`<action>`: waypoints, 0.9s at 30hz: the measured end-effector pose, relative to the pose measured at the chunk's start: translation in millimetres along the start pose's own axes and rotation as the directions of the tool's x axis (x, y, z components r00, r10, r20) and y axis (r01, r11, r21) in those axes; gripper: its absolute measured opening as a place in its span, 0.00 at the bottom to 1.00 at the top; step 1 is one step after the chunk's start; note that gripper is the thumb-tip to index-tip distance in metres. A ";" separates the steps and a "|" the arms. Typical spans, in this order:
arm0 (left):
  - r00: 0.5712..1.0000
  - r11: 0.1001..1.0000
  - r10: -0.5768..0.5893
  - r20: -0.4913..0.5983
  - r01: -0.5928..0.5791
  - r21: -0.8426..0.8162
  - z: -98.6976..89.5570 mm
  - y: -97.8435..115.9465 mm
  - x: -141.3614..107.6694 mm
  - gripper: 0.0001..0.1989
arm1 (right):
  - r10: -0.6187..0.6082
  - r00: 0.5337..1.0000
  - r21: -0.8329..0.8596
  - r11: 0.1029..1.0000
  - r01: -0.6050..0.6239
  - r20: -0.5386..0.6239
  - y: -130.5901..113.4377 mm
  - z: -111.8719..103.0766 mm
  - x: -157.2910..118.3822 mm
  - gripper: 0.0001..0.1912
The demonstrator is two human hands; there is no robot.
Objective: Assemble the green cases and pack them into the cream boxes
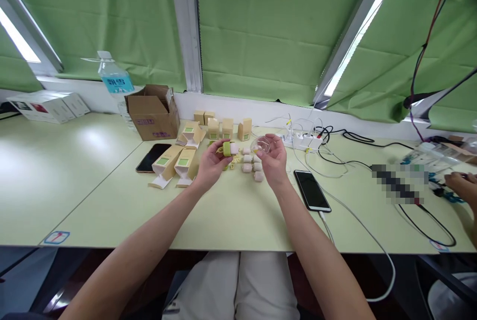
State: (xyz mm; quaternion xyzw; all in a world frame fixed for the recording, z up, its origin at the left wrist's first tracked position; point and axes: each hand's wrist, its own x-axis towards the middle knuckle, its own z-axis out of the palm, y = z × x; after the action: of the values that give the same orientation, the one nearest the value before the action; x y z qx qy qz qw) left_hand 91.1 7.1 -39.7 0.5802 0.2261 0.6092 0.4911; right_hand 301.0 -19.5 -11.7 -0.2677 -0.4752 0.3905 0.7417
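In the middle of the view, my left hand [210, 165] pinches a small green-and-white block [228, 149], white end pointing right. Just across from it, my right hand [275, 163] has its fingertips closed on a clear, round, thin-edged piece [262, 145]; its exact kind is hard to make out. The two held things are apart. On the table below lie several small pale pink-white blocks [247, 167] in rows. Beside them are small yellow pieces [234, 161], partly behind my left hand. Opened cream cartons with green labels [183, 163] lie left of that hand.
Upright small cartons [227, 127], a brown cardboard box [153, 116] and a water bottle [115, 81] stand along the back. Phones lie at left [151, 157] and right [312, 191]. A power strip [303, 141] trails cables rightward. Another person's hand [462, 186] is at far right.
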 end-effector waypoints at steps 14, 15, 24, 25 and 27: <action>0.990 0.972 0.139 0.028 -0.142 0.188 4.4 -0.1 -7.0 0.27 | 0.291 0.944 0.011 0.955 -0.296 0.156 12.5 5.9 -26.2 0.32; 0.989 0.968 0.146 0.039 -0.150 0.199 4.1 0.2 -7.4 0.27 | 0.289 0.945 -0.006 0.957 -0.291 0.153 13.5 6.4 -26.4 0.32; 0.979 0.920 0.153 0.133 -0.190 0.343 6.6 4.3 -12.0 0.26 | 0.246 0.953 -0.014 0.969 -0.248 0.175 19.9 8.9 -28.1 0.29; 0.980 0.917 0.151 0.131 -0.188 0.351 6.4 4.0 -12.3 0.26 | 0.247 0.953 -0.010 0.968 -0.249 0.175 20.5 9.1 -28.2 0.29; 0.979 0.909 0.151 0.135 -0.192 0.370 5.6 3.2 -13.1 0.26 | 0.253 0.952 -0.010 0.967 -0.255 0.171 21.7 9.3 -28.5 0.30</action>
State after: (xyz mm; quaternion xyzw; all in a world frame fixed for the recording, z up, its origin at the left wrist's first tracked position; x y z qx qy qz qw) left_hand 93.2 -7.1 -42.2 0.7129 0.2625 0.5635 0.3245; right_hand 278.5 -31.1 -38.8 -0.2876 -0.4965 0.5067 0.6434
